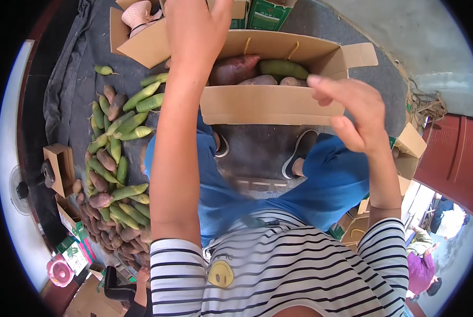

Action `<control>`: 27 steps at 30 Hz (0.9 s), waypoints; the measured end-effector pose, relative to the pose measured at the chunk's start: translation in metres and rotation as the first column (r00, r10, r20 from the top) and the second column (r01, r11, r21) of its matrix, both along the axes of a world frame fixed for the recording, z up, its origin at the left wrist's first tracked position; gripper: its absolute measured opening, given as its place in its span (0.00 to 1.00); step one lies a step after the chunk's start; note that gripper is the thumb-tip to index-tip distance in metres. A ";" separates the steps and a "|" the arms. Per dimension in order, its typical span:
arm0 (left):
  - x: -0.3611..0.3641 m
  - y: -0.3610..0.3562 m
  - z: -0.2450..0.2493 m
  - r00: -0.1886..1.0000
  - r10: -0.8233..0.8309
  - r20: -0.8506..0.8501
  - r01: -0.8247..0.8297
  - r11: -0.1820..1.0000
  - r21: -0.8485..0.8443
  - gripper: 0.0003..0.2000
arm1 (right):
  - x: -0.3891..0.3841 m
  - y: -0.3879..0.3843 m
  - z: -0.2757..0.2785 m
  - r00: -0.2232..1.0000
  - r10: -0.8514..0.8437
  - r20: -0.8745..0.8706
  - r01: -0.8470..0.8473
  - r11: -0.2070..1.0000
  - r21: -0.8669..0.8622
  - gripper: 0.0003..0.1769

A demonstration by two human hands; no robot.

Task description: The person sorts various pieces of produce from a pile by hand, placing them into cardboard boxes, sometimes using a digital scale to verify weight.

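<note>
Brown cardboard front and centre, so looking at an open box sitting on the dark ground cloth, just past the feet. Running its long axis left to right across the view, pointing the narrow ends sideways and showing one long side to the wearer. Sticking a flap out at the right end too, and showing two yellow cords on the far wall. Seeing inside a big purple root, tipping slightly up toward its right end, plus a green radish lying pretty much along the box, with duller roots nearer the front. Reaching the left hand over the left part of the box and out of the top edge, so not really being able to tell its grip. Holding the right hand by the near right corner, spreading thumb and index finger well apart, pointing the index leftward and pinching nothing visible; not being able to tell about contact with the cardboard. Also spotting loose green radishes off to the left, lying at mixed angles above a heap of purplish roots.
</note>
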State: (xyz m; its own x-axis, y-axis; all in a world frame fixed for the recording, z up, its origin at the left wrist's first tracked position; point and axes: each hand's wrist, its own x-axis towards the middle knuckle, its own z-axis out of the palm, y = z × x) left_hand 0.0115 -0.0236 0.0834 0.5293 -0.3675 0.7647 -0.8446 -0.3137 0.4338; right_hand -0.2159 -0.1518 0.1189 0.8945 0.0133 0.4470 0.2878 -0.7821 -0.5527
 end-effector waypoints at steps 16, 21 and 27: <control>0.027 0.014 -0.058 0.997 0.012 -0.080 0.034 0.842 0.539 0.25 | -0.035 -0.034 -0.061 0.897 -0.293 -0.331 0.227 0.948 -0.224 0.16; 0.002 0.002 -0.030 0.953 0.224 -0.206 -0.020 0.721 0.693 0.24 | -0.061 0.102 -0.068 0.390 0.573 -0.721 -0.563 0.768 0.306 0.11; -0.001 -0.002 -0.035 0.944 0.212 -0.252 0.007 0.751 0.660 0.22 | -0.064 0.114 -0.106 0.244 0.574 -0.782 -0.598 0.724 0.345 0.12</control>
